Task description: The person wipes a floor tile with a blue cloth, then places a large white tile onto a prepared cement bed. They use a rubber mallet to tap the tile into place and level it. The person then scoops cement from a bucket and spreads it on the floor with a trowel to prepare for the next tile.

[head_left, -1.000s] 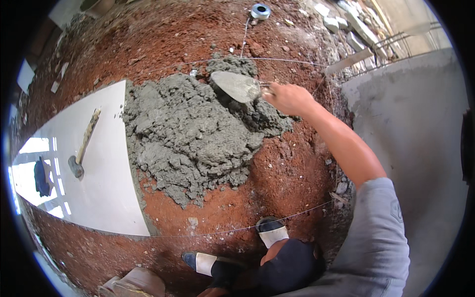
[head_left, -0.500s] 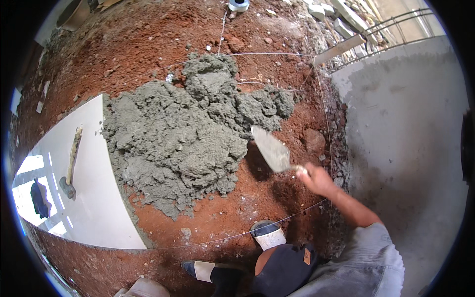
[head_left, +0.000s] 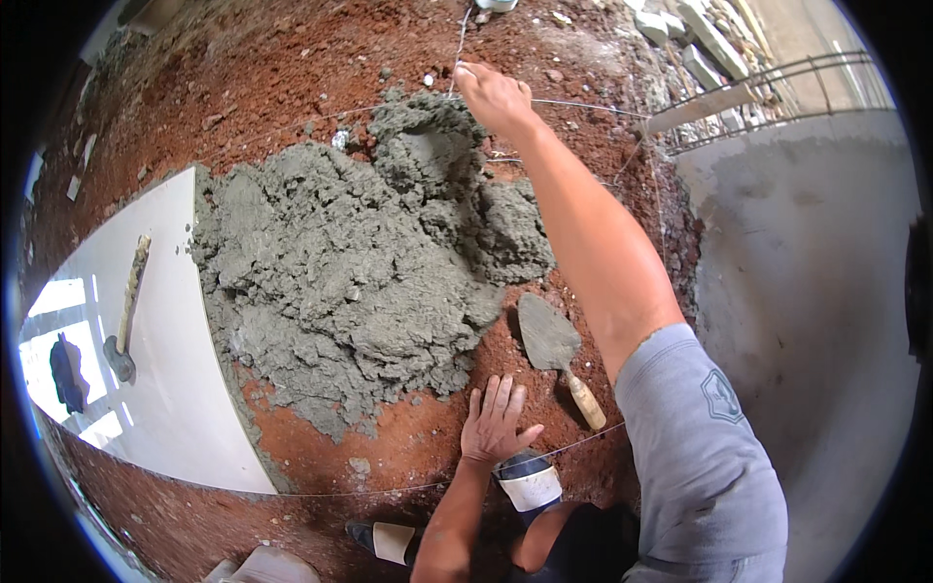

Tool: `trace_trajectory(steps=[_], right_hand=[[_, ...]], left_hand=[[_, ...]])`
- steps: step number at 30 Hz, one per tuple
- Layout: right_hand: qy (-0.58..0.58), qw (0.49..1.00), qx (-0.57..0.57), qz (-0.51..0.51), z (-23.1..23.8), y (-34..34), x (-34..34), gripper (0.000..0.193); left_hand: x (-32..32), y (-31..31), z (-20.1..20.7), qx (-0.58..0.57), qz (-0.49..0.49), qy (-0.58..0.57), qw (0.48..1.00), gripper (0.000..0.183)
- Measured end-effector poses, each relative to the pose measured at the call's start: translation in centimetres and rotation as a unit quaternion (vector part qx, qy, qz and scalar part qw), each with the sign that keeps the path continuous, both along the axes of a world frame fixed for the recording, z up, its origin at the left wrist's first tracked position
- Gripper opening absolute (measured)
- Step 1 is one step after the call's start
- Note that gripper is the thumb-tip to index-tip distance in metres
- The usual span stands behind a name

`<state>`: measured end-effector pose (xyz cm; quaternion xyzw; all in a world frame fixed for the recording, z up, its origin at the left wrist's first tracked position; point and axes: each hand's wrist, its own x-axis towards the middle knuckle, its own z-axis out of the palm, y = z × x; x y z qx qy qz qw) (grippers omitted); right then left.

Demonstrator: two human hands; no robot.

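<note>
My left hand (head_left: pixel 496 418) lies flat on the red soil with its fingers spread, just below the grey mortar heap (head_left: pixel 330 282). Stretched far forward, my right hand (head_left: pixel 493 97) is closed at a thin white string (head_left: pixel 462 47) beyond the heap, its fingertips pinched together on it. A trowel (head_left: pixel 548 332) with a grey blade and a wooden handle rests on the soil between my left hand and my right forearm. Neither hand touches it.
A large glossy white tile (head_left: pixel 185 389) lies left of the mortar, with a hammer (head_left: pixel 126 311) on it. More string (head_left: pixel 583 105) runs across the soil. A grey plastered wall (head_left: pixel 797 291) stands at the right, with rebar (head_left: pixel 816 63) and rubble behind.
The trowel has left my right hand and now lies on the soil. My right hand has reached forward to the string. My left hand has come into view, planted on the soil.
</note>
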<state>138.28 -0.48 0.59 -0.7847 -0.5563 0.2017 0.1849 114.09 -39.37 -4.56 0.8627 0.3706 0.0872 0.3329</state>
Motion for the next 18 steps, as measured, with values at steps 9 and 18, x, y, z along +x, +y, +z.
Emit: trace_trajectory(steps=[9,18], right_hand=[[0.249,0.967,-0.03,-0.05,0.8,5.1,-3.1,0.044],[0.221,0.966,0.128,-0.028,16.2,3.8,4.1,0.027]], left_hand=[[0.5,-0.3,-1.2,0.001,0.025,0.038,0.999,0.076],[1.0,-0.7,-1.8,0.031,0.053,0.011,0.998,0.083]])
